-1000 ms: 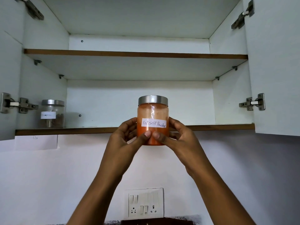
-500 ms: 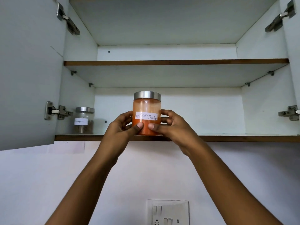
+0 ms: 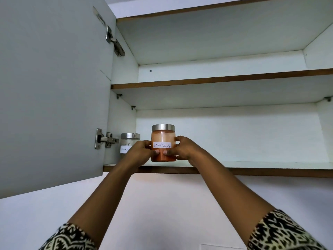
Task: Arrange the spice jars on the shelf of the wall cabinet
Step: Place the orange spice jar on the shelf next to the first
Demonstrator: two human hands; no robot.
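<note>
Orange powder jar (image 3: 163,137) gripped between left hand (image 3: 139,152) and right hand (image 3: 185,150).

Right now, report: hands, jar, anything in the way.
Grip: left hand and right hand on red chilli powder jar. Jar upright at lower shelf front. Beside it, second jar, partly behind left hand.

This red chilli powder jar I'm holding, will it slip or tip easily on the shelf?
The red chilli powder jar looks glossy and hard-walled, so likely rigid, somewhat slippery. Powder colours it nearly to the lid, so probably hefty. Its squat, straight-sided shape should stand steadily on the shelf.
</note>
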